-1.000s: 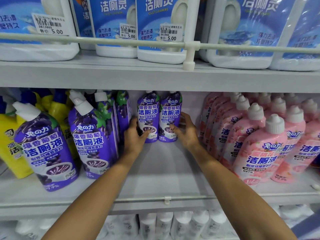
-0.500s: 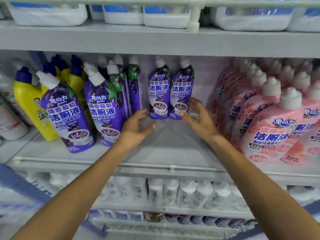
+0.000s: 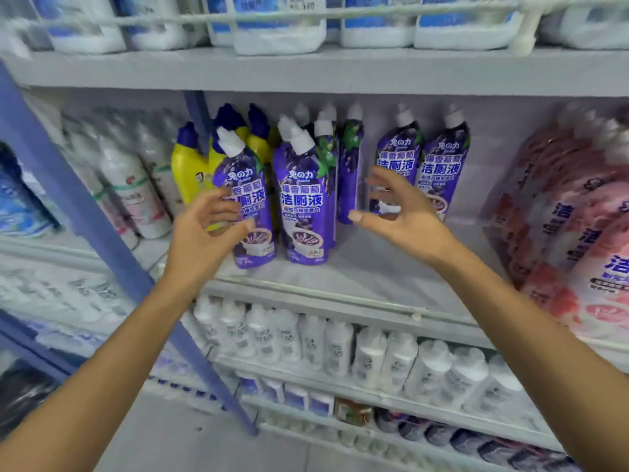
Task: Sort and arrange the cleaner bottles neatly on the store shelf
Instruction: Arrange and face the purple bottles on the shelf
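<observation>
Release: left hand (image 3: 204, 233), right hand (image 3: 405, 216) now spread empty, off rear purple cleaner pair (image 3: 442, 165); front purple bottles (image 3: 303, 202) left of it likely next.

- The purple cleaner bottles (image 3: 306, 199): plastic wrapped in glossy printed film that catches the light.
- Their white caps (image 3: 301, 139): smooth plastic, duller than the film.
- The yellow bottles (image 3: 185, 172): smooth, shiny plastic.
- The pink bottles (image 3: 578, 233): glossy film sleeves, blurred.
- The shelf (image 3: 374, 267): smooth, matt pale grey, with the look of painted metal.
- The white bottles (image 3: 371, 356) below: matt plastic.
- The blue upright (image 3: 68, 185): smooth, painted look.
</observation>
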The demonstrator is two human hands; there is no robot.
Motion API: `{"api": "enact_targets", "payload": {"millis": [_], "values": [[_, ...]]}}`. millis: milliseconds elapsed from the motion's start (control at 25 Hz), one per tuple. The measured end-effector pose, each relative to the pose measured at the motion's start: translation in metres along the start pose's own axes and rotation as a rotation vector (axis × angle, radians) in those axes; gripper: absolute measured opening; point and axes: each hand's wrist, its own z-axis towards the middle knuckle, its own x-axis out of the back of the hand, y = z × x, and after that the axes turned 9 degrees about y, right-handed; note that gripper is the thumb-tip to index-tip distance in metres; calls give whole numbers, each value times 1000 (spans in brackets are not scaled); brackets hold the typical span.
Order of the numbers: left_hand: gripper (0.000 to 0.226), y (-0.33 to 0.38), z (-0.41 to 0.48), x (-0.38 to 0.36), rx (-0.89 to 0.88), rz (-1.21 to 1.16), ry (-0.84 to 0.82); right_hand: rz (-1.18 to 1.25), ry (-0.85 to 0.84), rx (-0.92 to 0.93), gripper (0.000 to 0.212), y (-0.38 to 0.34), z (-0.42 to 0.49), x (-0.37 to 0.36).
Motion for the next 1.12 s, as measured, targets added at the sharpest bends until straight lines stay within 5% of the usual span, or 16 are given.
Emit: {"api": "enact_targets", "payload": {"millis": [120,360,600,840,1120], "values": [[58,-20,33,16,24,80,143,13,5,1,84,-26,21,-45],[49,-56,55,1,13,74,-127,-27,215,-70,68,-30,33,-85],[37,-57,56,-4,20,-94,-295,69,196,-67,31,-24,14,-86],[45,-38,32,-38,18,-222,-472,-97,150,-12,50,-10,-16,-15],[47,-2,4,-140,-14,-234,-581,-11,283,-79,59,19,-37,77]]}}
